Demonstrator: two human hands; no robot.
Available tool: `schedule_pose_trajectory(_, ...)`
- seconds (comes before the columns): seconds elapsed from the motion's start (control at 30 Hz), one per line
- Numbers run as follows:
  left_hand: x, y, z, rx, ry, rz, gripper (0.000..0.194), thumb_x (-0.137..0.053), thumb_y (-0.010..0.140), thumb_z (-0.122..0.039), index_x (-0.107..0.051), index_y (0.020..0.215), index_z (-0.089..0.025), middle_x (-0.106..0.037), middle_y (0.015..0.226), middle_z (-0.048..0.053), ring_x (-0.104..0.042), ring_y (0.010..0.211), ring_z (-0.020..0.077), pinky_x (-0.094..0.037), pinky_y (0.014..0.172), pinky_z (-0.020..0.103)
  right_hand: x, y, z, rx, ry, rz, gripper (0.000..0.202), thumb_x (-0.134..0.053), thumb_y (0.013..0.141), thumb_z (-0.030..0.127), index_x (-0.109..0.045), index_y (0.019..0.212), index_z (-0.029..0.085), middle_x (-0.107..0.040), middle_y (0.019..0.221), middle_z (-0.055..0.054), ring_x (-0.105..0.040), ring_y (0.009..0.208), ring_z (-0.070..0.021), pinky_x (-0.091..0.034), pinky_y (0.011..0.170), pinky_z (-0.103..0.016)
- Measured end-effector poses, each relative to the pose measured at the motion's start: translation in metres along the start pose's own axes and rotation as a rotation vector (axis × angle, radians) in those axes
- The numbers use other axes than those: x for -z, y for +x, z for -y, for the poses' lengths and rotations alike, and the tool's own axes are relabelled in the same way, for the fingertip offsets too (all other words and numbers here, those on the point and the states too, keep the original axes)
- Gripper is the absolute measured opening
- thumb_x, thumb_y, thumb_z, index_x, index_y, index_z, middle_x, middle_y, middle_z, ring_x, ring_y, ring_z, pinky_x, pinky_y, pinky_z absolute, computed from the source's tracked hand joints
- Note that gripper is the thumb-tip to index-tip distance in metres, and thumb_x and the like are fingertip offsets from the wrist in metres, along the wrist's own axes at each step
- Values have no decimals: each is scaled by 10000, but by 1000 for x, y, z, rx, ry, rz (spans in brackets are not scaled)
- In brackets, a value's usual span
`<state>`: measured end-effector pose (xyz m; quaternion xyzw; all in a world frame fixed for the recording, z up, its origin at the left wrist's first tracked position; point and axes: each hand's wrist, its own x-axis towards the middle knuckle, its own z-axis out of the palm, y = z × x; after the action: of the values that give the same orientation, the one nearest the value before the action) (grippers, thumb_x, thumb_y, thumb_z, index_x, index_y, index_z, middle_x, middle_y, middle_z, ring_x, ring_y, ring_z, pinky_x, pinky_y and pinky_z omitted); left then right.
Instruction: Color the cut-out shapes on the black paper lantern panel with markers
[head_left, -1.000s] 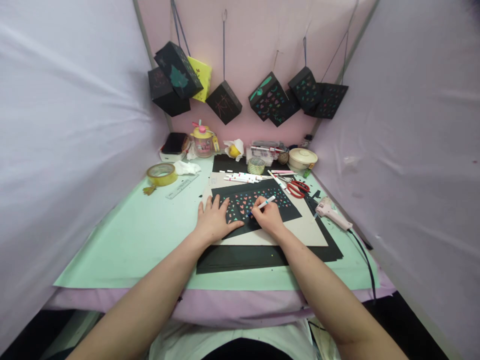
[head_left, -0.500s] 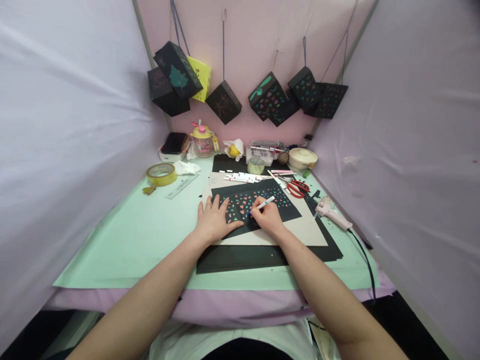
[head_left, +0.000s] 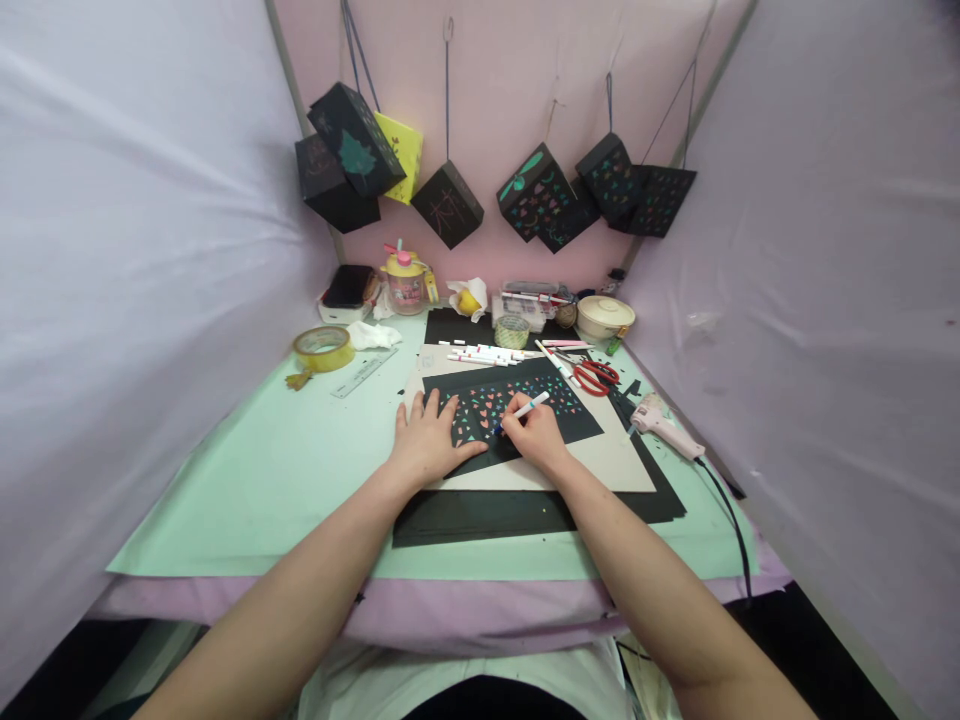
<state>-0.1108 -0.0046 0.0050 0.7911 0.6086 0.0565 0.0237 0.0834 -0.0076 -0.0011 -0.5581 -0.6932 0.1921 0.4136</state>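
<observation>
A black sheet of paper [head_left: 577, 427] with small coloured hearts, triangles and stars lies on a pale board [head_left: 615, 470]. My left hand [head_left: 429, 440] is spread flat over its left part, fingers apart. In my right hand [head_left: 534, 428] a white marker [head_left: 533, 404] is pinched, its blue tip down at the paper near the middle of the shapes. Part of the pattern is covered by both hands. Several more white markers [head_left: 484, 355] lie along the board's upper edge. Beneath the board, larger black sheets [head_left: 480, 520] stick out at the front and right.
Red-handled scissors [head_left: 597, 377] and a hot glue gun [head_left: 666, 427] with its cord lie to the right. On the left are a yellow tape roll [head_left: 324, 348] and a clear ruler [head_left: 365, 372]. A drink bottle [head_left: 406, 283] stands behind. Black boxes [head_left: 448, 205] hang above the table.
</observation>
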Motion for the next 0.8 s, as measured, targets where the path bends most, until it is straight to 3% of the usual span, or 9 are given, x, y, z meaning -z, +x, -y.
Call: schedule_pose_trajectory(0.8, 2, 0, -1, 8, 5, 20, 971, -325, 705, -851, -304, 1445, -222, -215, 1523, 120, -114, 1392, 379, -117, 1082, 545, 1, 0, 1, 14, 4, 25, 90, -477, 736, 223, -510, 653, 213, -577, 567, 39, -513, 547, -119, -361, 563, -216)
